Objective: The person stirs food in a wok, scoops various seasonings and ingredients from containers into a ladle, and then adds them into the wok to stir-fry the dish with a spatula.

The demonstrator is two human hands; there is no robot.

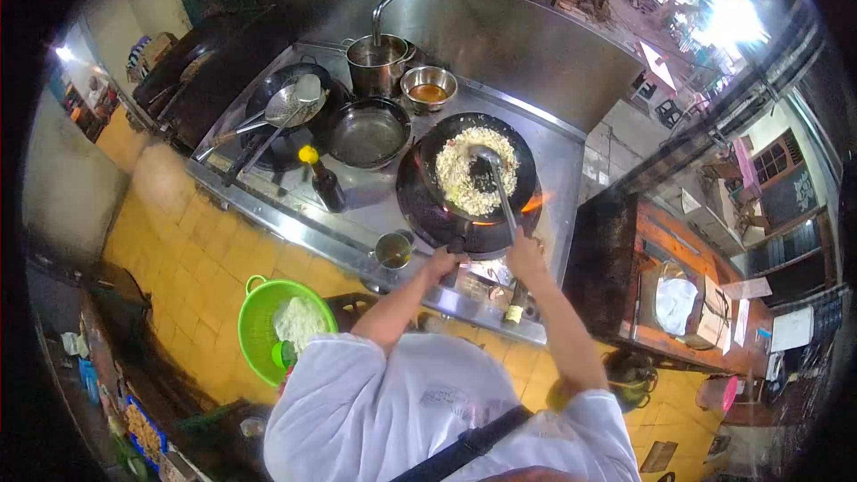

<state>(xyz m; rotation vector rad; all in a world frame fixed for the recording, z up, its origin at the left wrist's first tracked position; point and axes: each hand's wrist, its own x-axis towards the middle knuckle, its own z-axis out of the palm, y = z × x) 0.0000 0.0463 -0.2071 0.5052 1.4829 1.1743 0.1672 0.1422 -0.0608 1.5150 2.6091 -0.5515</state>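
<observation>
Over orange flame [533, 203], a black wok [429, 145] of pale, speckled fried rice [453, 170], one o'clock from the left hand [440, 265], fingers curled around the wok handle [458, 247], eleven o'clock from the right hand [526, 257], fingers closed around a ladle [503, 199]

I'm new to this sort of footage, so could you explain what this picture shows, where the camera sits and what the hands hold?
There is no machine here, just a person's two bare hands. The one picture comes from a camera on the person's head, looking forward and down. The left hand seems to grip the handle of a dark wok; the right hand holds a ladle, its scoop in pale, grainy food. Flames show beside the wok. Also on the metal stove top: a pot, a metal bowl of brown liquid, a dark pan and a yellow-topped bottle.
</observation>
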